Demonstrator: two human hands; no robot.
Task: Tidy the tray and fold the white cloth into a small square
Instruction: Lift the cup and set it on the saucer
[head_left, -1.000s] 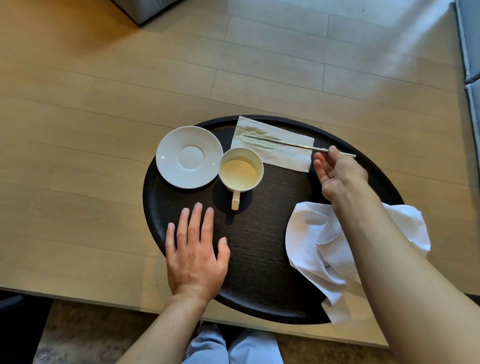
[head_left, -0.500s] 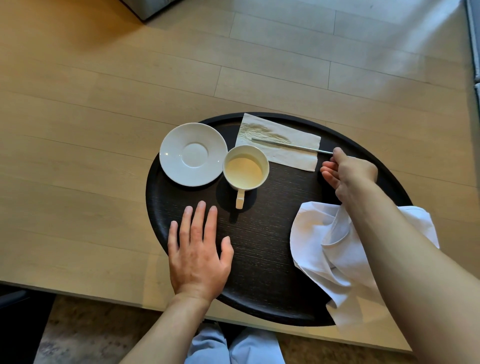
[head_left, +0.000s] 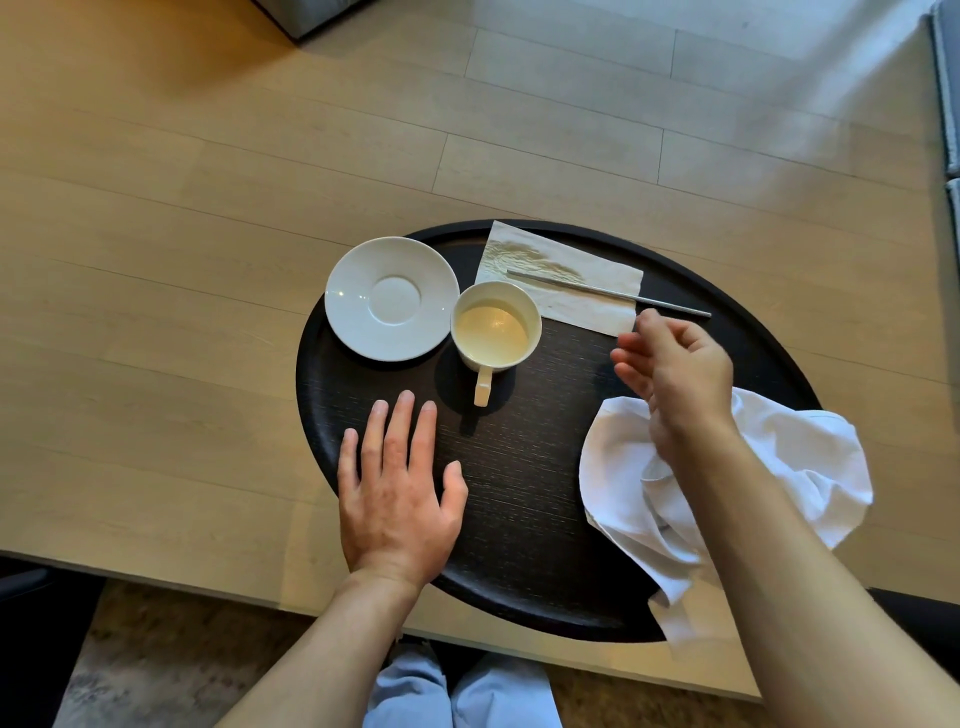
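A round black tray (head_left: 524, 519) lies on a light wooden table. On it stand a white saucer (head_left: 392, 299) at the far left and a cream cup (head_left: 495, 327) beside it, handle toward me. A stained paper napkin (head_left: 561, 283) lies at the far side with a thin metal stick (head_left: 608, 293) across it. A crumpled white cloth (head_left: 810, 467) hangs over the tray's right rim. My left hand (head_left: 397, 493) rests flat on the tray, fingers apart. My right hand (head_left: 675, 364) hovers just near the stick's right end, fingers loosely curled and holding nothing.
The table's near edge (head_left: 208, 590) runs just below the tray, with my knees under it. Bare wooden tabletop (head_left: 156, 312) stretches left of the tray and beyond it. A grey cushion edge (head_left: 948, 104) shows at the far right.
My right hand let go of the metal stick and drew back toward me; the stick now lies on the napkin. My left hand stayed flat on the tray.
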